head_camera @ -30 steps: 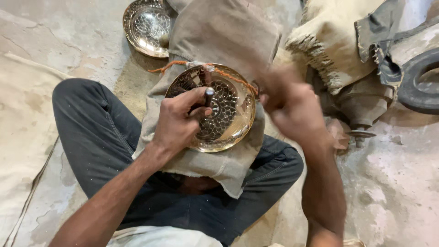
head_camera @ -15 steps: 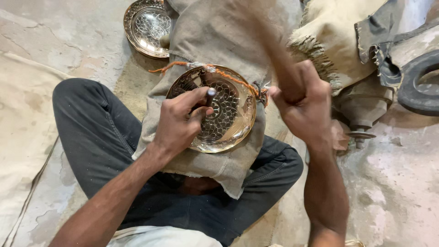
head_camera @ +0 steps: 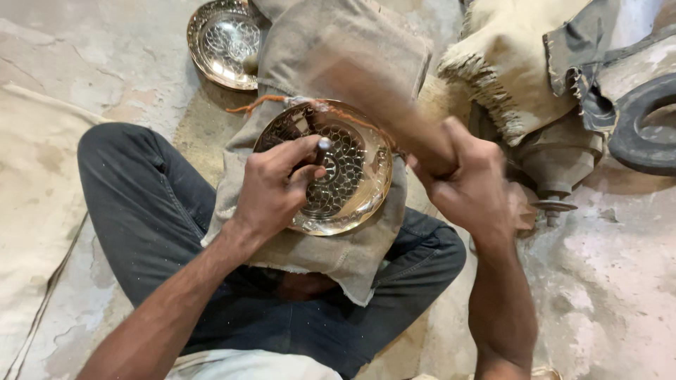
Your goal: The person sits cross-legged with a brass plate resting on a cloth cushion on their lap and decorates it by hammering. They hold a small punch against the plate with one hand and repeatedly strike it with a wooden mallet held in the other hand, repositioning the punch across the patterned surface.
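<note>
Brass-coloured metal bowl point(head_camera: 331, 169) with a pierced, patterned centre lies on a burlap-covered pad point(head_camera: 338, 84) across the seated person's lap, open side up. The left hand point(head_camera: 271, 190) is clenched around a small metal punch point(head_camera: 322, 146), tip pressed into the bowl's patterned middle, rounded head showing just above the fingers. The right hand point(head_camera: 468, 183) is gripped tight on a wooden mallet handle point(head_camera: 373, 91), motion-blurred.

Change: a second ago the right hand was a blur close to the bowl's right rim; half a second ago it was lifted, handle rising up-left; now the fist sits further right and lower, with the handle streaking up and left over the pad. Reads as a hammering swing in progress, so the strike cycle on the punch is likely ongoing. The left hand, punch and bowl have hardly shifted between pictures.

Orientation: the punch's long axis runs roughly upright, leaning slightly toward the top right, working end down in the bowl. The mallet's long axis runs diagonally from the right fist toward the upper left; its head is too blurred to make out.

Around: a second patterned bowl point(head_camera: 225, 42) rests on the floor at top left, well apart. Frayed cloth point(head_camera: 507, 70) and a dark rubber ring point(head_camera: 644, 127) lie to the right.
</note>
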